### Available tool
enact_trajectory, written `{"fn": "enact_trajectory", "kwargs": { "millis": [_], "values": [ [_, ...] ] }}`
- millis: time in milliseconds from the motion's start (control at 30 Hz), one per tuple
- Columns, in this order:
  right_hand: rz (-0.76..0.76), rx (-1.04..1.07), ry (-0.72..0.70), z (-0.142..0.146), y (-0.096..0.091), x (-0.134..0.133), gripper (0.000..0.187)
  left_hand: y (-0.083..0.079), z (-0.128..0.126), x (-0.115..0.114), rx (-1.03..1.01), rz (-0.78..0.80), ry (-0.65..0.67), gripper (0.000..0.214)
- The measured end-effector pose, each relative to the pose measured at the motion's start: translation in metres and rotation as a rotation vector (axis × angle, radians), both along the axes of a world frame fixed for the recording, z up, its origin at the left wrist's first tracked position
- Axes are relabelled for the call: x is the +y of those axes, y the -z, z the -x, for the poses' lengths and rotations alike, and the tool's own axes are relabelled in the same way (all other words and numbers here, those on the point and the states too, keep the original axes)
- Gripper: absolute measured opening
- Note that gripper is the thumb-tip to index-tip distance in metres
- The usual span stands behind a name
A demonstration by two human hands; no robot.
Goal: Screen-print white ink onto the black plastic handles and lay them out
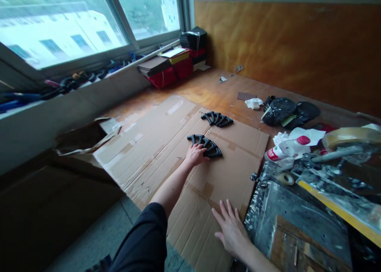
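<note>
My left hand (196,155) is at the near row of black curved handle-like pieces (212,147), its fingers closed over the row's near side. These pieces lie side by side in a fan on flattened cardboard (166,145). A second fan of similar black pieces (218,119) rests a little farther back, apart from the first. Low on the right, my right hand (232,228) hovers over or rests on the cardboard near its right edge; contact is hard to tell. Its fingers are spread and it holds nothing.
To the right are a plastic bottle (288,148), a tape roll (285,179), black round containers (279,110) and a cluttered dark bench with a yellow-edged strip (339,212). Red and black stacks (169,73) stand by the window. An open cardboard box (86,141) is left.
</note>
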State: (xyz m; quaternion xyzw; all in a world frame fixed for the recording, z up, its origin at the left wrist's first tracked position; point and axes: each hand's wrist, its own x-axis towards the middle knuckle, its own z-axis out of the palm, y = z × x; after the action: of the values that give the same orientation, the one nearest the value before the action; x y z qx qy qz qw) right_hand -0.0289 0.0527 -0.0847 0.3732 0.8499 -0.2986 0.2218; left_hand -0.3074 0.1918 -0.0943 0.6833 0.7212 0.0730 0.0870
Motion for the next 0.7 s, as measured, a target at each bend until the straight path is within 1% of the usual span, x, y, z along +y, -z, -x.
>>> {"fn": "enact_trajectory", "kwargs": {
  "millis": [100,167,233,300,333,400,500,533,600,667,700],
  "values": [
    [0.045,-0.003,0.018,-0.001,0.006,0.000,0.084,-0.003,0.010,0.050,0.013,0.015,0.002,0.053],
    [0.058,0.035,0.021,-0.004,0.016,-0.001,0.084,-0.005,0.014,0.073,0.023,0.006,-0.003,0.054],
    [0.056,0.095,0.025,-0.007,0.027,-0.002,0.084,-0.007,0.015,0.088,0.034,0.000,-0.002,0.053],
    [0.050,0.141,0.038,-0.009,0.032,-0.001,0.085,-0.008,0.012,0.092,0.047,-0.006,0.010,0.053],
    [0.047,0.157,0.046,-0.010,0.031,-0.001,0.085,-0.007,0.008,0.089,0.059,-0.019,0.007,0.054],
    [0.045,0.199,0.058,-0.012,0.024,-0.001,0.084,-0.001,-0.006,0.075,0.091,-0.074,-0.026,0.056],
    [-0.004,0.306,0.063,-0.014,0.009,-0.004,0.078,0.018,-0.030,0.037,0.106,-0.189,-0.131,0.055],
    [-0.042,0.336,0.059,-0.014,0.006,-0.004,0.074,0.026,-0.036,0.024,0.090,-0.231,-0.185,0.057],
    [-0.109,0.348,0.032,-0.014,0.004,-0.002,0.064,0.040,-0.044,0.001,0.049,-0.275,-0.250,0.065],
    [-0.122,0.354,-0.027,-0.019,0.005,0.003,0.052,0.049,-0.050,-0.016,0.005,-0.280,-0.253,0.069],
    [-0.129,0.385,-0.053,-0.027,0.005,0.006,0.046,0.051,-0.053,-0.024,-0.006,-0.263,-0.255,0.071]
  ]
}}
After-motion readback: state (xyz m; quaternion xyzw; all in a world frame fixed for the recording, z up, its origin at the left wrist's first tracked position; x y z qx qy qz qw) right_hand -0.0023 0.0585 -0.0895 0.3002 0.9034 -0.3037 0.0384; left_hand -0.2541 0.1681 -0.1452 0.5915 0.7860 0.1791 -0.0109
